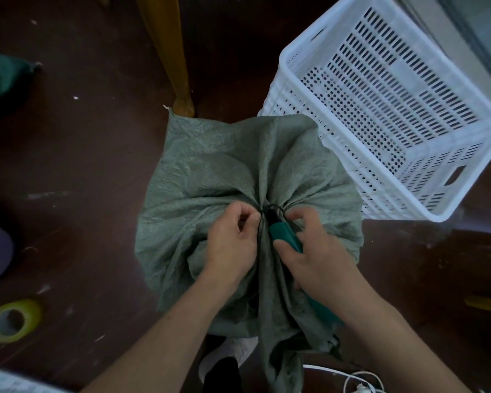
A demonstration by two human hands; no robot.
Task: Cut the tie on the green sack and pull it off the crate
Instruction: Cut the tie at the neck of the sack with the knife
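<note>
We cannot see crate beneath green sack [224, 171], frame centre; teal cutter [284, 237] tip blurred. Our left hand [233, 242] pinches sack neck beside black tie [270, 209]; right hand [319, 252], 3 o'clock of tie, grips cutter.

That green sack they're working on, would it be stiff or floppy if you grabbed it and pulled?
Probably floppy: the green sack is crumpled and gathers into tight folds at the black tie. The cloth looks thin, so likely light by itself. Its woven sheen hints it may slip, so pinching it, as the left hand does, seems wise.
</note>
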